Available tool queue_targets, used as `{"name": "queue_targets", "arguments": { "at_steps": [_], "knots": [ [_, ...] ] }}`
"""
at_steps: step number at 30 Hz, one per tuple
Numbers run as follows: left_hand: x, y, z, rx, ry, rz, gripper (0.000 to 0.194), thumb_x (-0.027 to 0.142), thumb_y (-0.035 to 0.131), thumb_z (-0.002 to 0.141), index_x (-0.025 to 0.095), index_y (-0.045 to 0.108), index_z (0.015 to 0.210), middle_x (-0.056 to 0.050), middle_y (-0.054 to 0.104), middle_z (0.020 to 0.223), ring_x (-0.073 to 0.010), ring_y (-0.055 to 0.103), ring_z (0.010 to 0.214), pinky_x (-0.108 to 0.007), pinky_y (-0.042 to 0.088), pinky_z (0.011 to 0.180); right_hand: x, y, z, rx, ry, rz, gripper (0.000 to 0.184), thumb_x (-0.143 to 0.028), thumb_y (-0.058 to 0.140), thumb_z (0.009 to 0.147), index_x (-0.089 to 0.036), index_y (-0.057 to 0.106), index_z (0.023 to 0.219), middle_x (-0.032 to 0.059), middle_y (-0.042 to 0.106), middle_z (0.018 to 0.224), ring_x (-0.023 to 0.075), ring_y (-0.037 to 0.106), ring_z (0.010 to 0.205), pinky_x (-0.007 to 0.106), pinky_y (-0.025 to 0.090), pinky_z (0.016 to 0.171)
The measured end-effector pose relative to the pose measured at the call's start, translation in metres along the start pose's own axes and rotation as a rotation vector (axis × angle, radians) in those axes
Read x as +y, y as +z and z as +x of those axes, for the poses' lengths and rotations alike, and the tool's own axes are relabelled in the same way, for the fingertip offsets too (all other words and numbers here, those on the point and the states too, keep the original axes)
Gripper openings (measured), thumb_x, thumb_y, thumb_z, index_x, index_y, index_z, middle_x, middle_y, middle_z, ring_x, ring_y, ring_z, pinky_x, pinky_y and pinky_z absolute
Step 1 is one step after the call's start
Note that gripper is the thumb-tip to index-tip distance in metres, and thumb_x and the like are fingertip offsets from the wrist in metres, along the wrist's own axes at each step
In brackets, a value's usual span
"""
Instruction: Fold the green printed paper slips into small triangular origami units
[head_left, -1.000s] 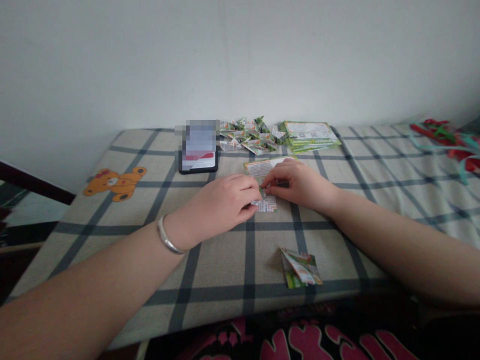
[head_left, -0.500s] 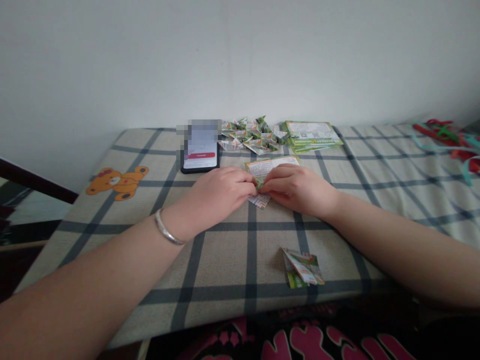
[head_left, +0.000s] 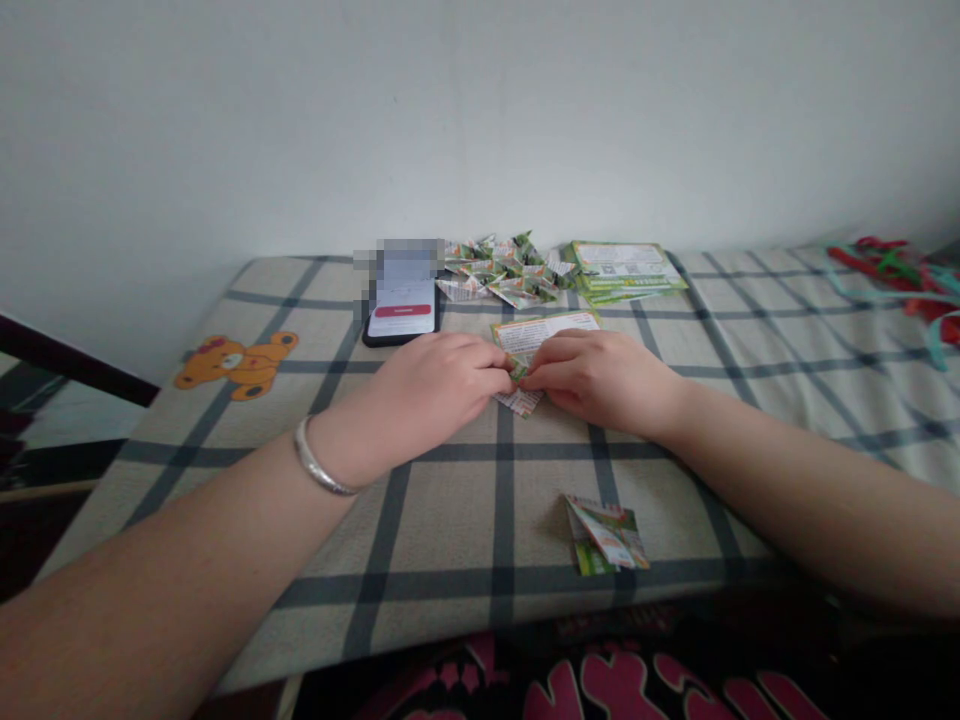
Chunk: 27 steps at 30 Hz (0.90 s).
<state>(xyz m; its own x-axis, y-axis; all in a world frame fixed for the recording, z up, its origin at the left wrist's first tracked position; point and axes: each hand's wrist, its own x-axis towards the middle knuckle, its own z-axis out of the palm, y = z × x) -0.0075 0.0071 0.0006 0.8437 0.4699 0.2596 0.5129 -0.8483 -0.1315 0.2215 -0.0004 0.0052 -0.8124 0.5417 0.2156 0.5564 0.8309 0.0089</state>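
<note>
The fingers [head_left: 495,381] of the left hand [head_left: 442,380] and right hand [head_left: 607,378] pinch a partly folded printed paper [head_left: 527,334] on the surface [head_left: 450,540] — beyond it, a phone [head_left: 403,322], folded pieces [head_left: 506,272] and a paper stack [head_left: 626,262]; nearer the body, one lone packet [head_left: 609,540].

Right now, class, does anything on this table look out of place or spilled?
Mildly: a folded paper lies alone at the front of the checked cloth, apart from the folded pieces clustered beside the phone. Nothing looks spilled.
</note>
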Motion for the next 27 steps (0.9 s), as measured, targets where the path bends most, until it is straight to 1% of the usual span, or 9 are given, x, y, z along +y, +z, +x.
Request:
{"name": "queue_targets", "arguments": {
  "at_steps": [4, 10, 17, 21, 27],
  "knots": [
    [-0.001, -0.001, -0.001, -0.008, -0.003, -0.001, 0.02, 0.013, 0.059, 0.086, 0.022, 0.072, 0.098, -0.005, 0.07, 0.114, -0.0238, 0.065, 0.103, -0.041, 0.054, 0.09, 0.001, -0.001, -0.002, -0.003, 0.019, 0.038, 0.029, -0.01, 0.053, 0.085, -0.021, 0.074, 0.101, 0.0051, 0.071, 0.096, 0.0167, 0.062, 0.085, 0.028, 0.042, 0.073],
    [0.003, 0.0, -0.003, -0.01, 0.001, 0.061, 0.021, 0.013, 0.054, 0.088, 0.019, 0.07, 0.1, -0.007, 0.068, 0.111, -0.0231, 0.064, 0.1, -0.04, 0.053, 0.087, -0.006, -0.007, -0.002, -0.06, 0.044, -0.112, 0.022, -0.017, 0.057, 0.086, -0.023, 0.073, 0.1, 0.0048, 0.07, 0.098, 0.0193, 0.062, 0.085, 0.03, 0.038, 0.068],
    [0.003, -0.007, -0.003, -0.042, 0.004, 0.04, 0.023, 0.012, 0.055, 0.085, 0.021, 0.071, 0.099, -0.006, 0.069, 0.113, -0.0228, 0.064, 0.101, -0.039, 0.051, 0.087, -0.009, -0.009, 0.0, -0.061, 0.074, -0.139, 0.023, -0.015, 0.054, 0.085, -0.023, 0.073, 0.095, 0.0037, 0.071, 0.097, 0.0171, 0.061, 0.08, 0.03, 0.036, 0.065],
    [0.001, -0.01, -0.003, -0.049, 0.018, 0.011, 0.024, 0.011, 0.055, 0.086, 0.021, 0.071, 0.101, -0.003, 0.07, 0.115, -0.0227, 0.064, 0.105, -0.04, 0.05, 0.09, -0.008, -0.013, -0.001, -0.088, 0.078, -0.127, 0.022, -0.015, 0.055, 0.085, -0.022, 0.074, 0.094, 0.0026, 0.071, 0.1, 0.0186, 0.062, 0.085, 0.031, 0.038, 0.068],
    [0.002, -0.015, -0.002, -0.078, 0.022, 0.036, 0.024, 0.013, 0.053, 0.087, 0.021, 0.072, 0.099, -0.004, 0.072, 0.109, -0.0203, 0.066, 0.097, -0.036, 0.05, 0.086, -0.001, -0.016, -0.006, -0.089, 0.048, -0.101, 0.021, -0.015, 0.054, 0.087, -0.022, 0.073, 0.093, 0.0033, 0.072, 0.099, 0.021, 0.062, 0.095, 0.033, 0.042, 0.075]
  ]
}}
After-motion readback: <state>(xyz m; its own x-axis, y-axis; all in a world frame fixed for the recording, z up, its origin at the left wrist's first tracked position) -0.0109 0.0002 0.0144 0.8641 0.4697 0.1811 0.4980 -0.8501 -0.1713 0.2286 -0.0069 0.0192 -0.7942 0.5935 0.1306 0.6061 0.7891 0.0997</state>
